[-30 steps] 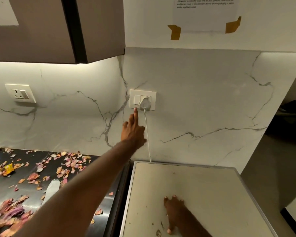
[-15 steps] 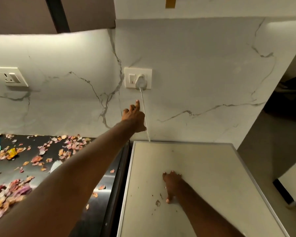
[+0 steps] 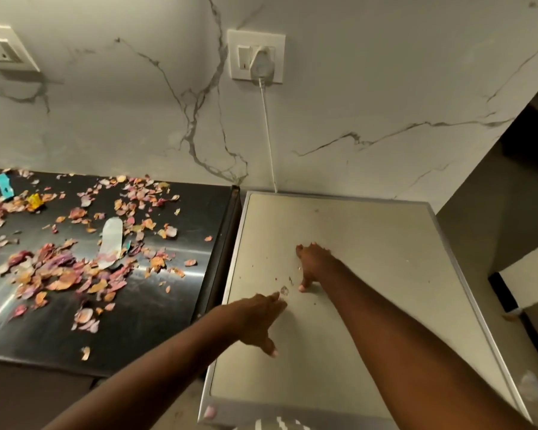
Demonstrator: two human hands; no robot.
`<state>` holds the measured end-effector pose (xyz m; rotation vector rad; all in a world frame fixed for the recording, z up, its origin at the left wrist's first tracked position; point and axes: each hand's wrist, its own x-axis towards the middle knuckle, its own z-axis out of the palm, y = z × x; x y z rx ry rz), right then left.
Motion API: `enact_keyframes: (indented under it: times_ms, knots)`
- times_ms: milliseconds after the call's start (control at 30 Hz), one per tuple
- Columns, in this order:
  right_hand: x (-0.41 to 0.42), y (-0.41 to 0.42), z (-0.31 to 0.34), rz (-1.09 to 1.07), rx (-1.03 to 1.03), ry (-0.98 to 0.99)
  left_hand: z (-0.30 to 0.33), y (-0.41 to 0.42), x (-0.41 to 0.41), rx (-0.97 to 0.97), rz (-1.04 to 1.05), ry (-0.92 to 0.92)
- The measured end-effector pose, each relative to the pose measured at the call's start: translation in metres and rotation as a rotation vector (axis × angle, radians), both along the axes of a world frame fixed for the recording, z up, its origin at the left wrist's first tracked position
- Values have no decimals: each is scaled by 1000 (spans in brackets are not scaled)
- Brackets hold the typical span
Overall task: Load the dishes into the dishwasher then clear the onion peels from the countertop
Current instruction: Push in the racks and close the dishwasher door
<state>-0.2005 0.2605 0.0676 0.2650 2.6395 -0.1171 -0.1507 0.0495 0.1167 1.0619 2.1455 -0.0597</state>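
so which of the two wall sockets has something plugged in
The wall socket directly above the white appliance top: a white plug with a cord sits in it. The far-left socket has nothing plugged in.

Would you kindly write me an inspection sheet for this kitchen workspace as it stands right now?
Surface: dark countertop on the left; pale appliance top beside it, with a few crumbs.
Job's things: onion peels scattered across the countertop; no dishes seen.
Clutter: white wrapper, teal scrap and yellow scrap among the peels.
Hands: left hand open, fingers reaching over the appliance top; right hand open, resting on it.
Cables: white cord runs from the plug down behind the appliance.
Surroundings: marble-pattern wall; second socket upper left.
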Motion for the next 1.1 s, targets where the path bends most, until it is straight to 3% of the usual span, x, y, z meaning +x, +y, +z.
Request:
enact_keyframes:
  times_ms: [133,267,467,633,933,1100]
  knots:
    - [6,2,-2,28,-16,10,-16,-26,54,-84,-29,-45]
    - [28,2,1,59,-48,54,-31,-34,79,-176,-60,97]
    - [124,-26,-15,61,-193,217,-28,-37,82,-145,-48,142]
    - [185,-43,-24,52,-223,203,-23,-41,77,-114,-29,109]
    - [179,-32,-58,91,-116,247,-42,-24,80,-105,62,124]
    - [183,-37,-23,101,-187,187,-36,-26,79,-130,64,140]
